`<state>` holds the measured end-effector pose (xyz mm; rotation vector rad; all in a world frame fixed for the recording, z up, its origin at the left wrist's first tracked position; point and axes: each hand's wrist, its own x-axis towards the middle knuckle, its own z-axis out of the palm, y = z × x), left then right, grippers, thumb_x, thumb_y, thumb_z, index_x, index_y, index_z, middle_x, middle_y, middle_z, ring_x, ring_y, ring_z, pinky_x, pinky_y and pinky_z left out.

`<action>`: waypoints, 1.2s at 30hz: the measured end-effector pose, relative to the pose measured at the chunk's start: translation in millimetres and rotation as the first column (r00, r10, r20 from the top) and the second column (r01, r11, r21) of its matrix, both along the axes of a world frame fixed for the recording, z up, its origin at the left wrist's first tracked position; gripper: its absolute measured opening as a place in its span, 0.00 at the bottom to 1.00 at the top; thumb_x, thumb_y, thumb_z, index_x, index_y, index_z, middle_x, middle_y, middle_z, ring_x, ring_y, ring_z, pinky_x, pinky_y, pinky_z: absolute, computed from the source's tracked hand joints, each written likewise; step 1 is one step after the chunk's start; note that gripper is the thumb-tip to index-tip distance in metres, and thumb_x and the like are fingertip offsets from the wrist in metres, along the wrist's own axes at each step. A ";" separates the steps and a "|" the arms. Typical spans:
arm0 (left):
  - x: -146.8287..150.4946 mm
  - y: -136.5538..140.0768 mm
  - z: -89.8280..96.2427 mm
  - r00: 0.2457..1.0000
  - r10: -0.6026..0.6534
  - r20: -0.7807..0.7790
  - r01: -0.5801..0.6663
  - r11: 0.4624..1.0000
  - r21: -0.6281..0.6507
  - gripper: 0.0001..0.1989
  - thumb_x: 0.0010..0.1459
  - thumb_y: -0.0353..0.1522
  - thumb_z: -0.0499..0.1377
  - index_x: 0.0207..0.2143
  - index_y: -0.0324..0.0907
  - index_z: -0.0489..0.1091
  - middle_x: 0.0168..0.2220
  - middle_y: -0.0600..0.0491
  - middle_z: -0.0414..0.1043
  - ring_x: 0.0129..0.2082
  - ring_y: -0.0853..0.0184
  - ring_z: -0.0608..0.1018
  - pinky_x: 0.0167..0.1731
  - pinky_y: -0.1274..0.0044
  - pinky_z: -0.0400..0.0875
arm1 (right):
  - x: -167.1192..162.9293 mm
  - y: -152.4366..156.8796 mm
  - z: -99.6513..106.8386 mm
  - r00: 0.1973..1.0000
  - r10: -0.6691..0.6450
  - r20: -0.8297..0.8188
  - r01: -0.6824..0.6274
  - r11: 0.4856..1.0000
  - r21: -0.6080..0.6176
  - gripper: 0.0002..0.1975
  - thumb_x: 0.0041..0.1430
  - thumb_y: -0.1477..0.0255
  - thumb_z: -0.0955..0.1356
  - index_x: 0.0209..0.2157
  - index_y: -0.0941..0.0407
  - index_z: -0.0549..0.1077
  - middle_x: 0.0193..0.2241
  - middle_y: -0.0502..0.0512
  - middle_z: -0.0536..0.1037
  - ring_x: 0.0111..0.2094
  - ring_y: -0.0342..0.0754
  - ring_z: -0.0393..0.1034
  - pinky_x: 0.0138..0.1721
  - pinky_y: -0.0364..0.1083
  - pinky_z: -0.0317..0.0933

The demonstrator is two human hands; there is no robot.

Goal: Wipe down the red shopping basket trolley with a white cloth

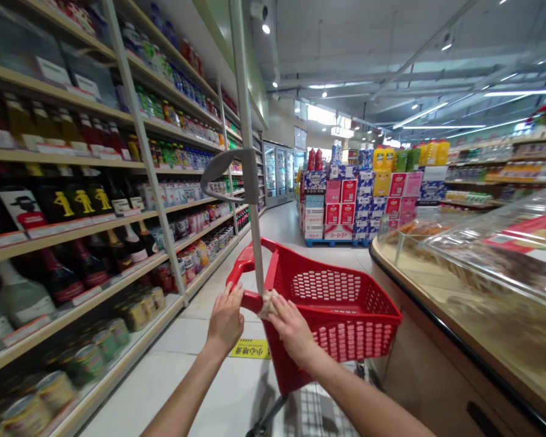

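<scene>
Between shelving (150,170) and counter (437,358), the red shopping cart (337,314), probably light-rolling yet stiff, is best held by its handle (252,300), where your left hand (225,318) curls and your right hand (292,326), fingers together, presses a pale wad (267,304).

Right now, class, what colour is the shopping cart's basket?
Red; the basket shows best in the head view.

At the centre of the frame, the basket (355,318) is bright red, patterned with rows of small holes. The cloth (267,303) against its edge is cream-white. The pole (242,91) above is silvery grey, its loop (250,176) darker grey. Lower centre, a yellow floor sticker (251,349) bears black characters on white tiles (164,364). Right of centre, cartons (347,213) show red, pink and blue-and-white.
</scene>
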<state>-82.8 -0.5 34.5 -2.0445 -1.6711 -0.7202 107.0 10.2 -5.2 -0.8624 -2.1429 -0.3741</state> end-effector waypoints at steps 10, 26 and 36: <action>3.2 -4.1 -3.2 0.997 -0.048 0.066 0.047 0.999 0.026 0.32 0.38 0.18 0.46 0.50 0.35 0.59 0.53 0.49 0.61 0.57 0.61 0.56 0.53 0.67 0.59 | -20.8 27.5 189.1 0.997 0.009 -0.073 0.017 0.934 0.357 0.20 0.58 0.81 0.57 0.51 0.57 0.63 0.57 0.55 0.56 0.60 0.48 0.38 0.58 0.53 0.40; 1.9 -8.2 0.3 0.998 -0.039 0.050 0.041 0.999 -0.036 0.30 0.39 0.19 0.47 0.50 0.36 0.59 0.54 0.48 0.60 0.58 0.63 0.54 0.53 0.68 0.58 | -12.0 -0.8 13.8 0.989 0.074 0.124 -0.089 0.989 0.120 0.17 0.59 0.78 0.57 0.48 0.57 0.67 0.52 0.55 0.65 0.57 0.49 0.50 0.54 0.52 0.51; 8.7 -11.4 -3.2 0.999 0.026 0.030 -0.027 0.999 0.017 0.30 0.43 0.21 0.46 0.52 0.37 0.55 0.56 0.46 0.56 0.58 0.59 0.54 0.54 0.57 0.49 | 24.6 -9.2 -24.1 0.997 -0.049 -0.063 0.053 0.997 0.058 0.20 0.58 0.82 0.54 0.50 0.57 0.64 0.55 0.58 0.60 0.59 0.48 0.44 0.55 0.56 0.49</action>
